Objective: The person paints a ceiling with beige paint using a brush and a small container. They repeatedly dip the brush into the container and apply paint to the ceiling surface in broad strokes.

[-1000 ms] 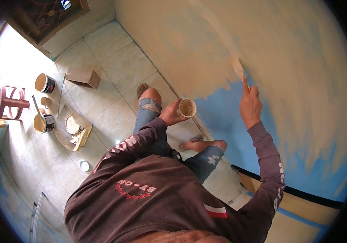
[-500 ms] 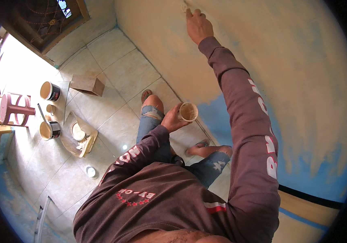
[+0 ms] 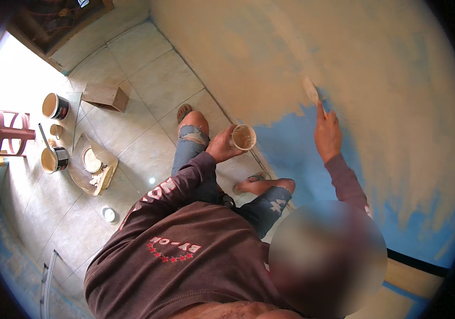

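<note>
With my left hand [image 3: 221,145] I grip a small plastic cup [image 3: 236,139] of cream paint, held upright in front of my knees. My right hand [image 3: 328,134] is closed round a paintbrush [image 3: 310,89], its bristles covered in cream paint. The bristles meet the wall [image 3: 259,74] just above the edge of a bare blue patch [image 3: 286,143]. Cream paint covers most of the wall above that patch, with bluish streaks showing through. The brush handle is mostly hidden in my fingers.
On the tiled floor to the left stand two paint buckets [image 3: 56,106], a small cup [image 3: 56,131], a cardboard box [image 3: 105,98], a cut-open container [image 3: 111,169] and a pink stool [image 3: 12,133]. A metal frame [image 3: 50,287] lies lower left. A blurred circle covers my right upper arm.
My right hand has drawn the brush down the wall from the top toward the blue patch, my arm now bent. The cup in my left hand stays nearly in place.
</note>
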### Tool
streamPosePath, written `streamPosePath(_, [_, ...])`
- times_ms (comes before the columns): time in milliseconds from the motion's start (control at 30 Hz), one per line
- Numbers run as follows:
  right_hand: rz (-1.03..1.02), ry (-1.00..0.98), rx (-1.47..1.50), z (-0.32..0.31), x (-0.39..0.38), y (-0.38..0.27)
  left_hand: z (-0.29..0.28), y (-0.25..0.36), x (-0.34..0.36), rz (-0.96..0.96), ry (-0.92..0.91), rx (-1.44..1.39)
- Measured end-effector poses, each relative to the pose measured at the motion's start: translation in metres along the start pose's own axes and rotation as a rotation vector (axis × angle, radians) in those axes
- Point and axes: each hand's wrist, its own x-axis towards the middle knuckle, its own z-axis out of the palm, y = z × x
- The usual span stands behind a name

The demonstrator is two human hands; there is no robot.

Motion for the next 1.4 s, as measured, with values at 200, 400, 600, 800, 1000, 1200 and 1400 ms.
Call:
streamPosePath(200, [0.059,-0.055,0.115,-0.027,-0.024,-0.016,0.005,-0.005,0.0,0.008,0.008,0.044])
streamPosePath(400, [-0.092,0.204,0.238,-0.013,0.117,-0.088,0.001,-0.002,0.002,0.006,-0.011,0.023])
streamPosePath(600, [-0.025,0.245,0.1,0.019,0.208,-0.129,-0.003,-0.01,0.001,0.055,0.038,0.056])
streamPosePath(800, [-0.015,0.126,0.056,0.02,0.135,-0.079,-0.002,-0.012,0.002,-0.006,0.036,0.044])
streamPosePath(1000, [0.089,-0.054,0.078,0.013,-0.005,-0.019,-0.001,-0.003,0.0,-0.001,0.007,0.035])
streamPosePath(1200, [0.217,-0.045,0.252,-0.008,-0.046,-0.028,0.003,-0.008,0.001,-0.007,-0.02,0.04])
streamPosePath(1400, [0.275,0.336,1.017,0.026,0.063,-0.096,0.004,-0.01,0.002,0.027,-0.008,0.071])
